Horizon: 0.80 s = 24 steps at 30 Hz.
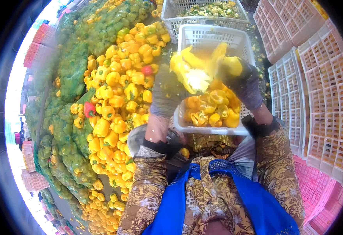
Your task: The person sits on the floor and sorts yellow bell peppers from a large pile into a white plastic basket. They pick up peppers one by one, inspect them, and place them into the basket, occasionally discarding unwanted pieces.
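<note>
Both hands, in dark, dirty gloves, are over a white plastic crate [181, 128] holding cut yellow peppers [214, 105]. Broken yellow pepper pieces [193, 64], with a pale core, are blurred between them. My left hand [165, 88] is closed at the left of these pieces, gripping them. My right hand [242, 84] is closed on yellow pepper at the right, a rounded piece showing at its top. Fine fingertip detail is hidden by the pieces and blur.
Behind stands another white crate [171, 27] of pepper cores. A large heap of whole yellow peppers [112, 102] and green mesh sacks [62, 149] fill the left. Stacked pale crates [320, 98] line the right, above pink crates [312, 184].
</note>
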Available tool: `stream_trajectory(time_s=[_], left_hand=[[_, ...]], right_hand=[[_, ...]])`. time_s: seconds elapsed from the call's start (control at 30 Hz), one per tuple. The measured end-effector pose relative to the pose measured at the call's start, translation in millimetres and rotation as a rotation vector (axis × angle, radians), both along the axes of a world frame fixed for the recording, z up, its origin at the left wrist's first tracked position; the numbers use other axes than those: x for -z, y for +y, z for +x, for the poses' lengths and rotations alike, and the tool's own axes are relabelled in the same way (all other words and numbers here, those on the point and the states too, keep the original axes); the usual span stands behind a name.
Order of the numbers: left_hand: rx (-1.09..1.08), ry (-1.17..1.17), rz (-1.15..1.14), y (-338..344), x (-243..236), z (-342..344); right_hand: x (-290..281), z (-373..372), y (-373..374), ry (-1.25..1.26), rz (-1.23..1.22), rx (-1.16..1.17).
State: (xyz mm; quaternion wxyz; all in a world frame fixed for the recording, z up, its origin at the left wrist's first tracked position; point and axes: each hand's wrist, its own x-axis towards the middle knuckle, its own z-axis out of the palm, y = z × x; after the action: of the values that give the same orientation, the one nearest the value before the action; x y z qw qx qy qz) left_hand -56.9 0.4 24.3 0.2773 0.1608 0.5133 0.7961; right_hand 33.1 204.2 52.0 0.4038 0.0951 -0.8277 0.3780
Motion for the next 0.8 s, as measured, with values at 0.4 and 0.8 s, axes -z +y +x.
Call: stream_trajectory(time_s=[0.4, 0.8], left_hand=[[0.192, 0.390, -0.572, 11.9, 2.8, 20.8], [-0.207, 0.545, -0.637, 7.2, 38.7, -7.9]], right_hand=[[16.0, -8.1, 9.1, -0.265, -0.001, -0.256], [5.0, -9.6, 15.3, -0.448, 0.103, -0.023]])
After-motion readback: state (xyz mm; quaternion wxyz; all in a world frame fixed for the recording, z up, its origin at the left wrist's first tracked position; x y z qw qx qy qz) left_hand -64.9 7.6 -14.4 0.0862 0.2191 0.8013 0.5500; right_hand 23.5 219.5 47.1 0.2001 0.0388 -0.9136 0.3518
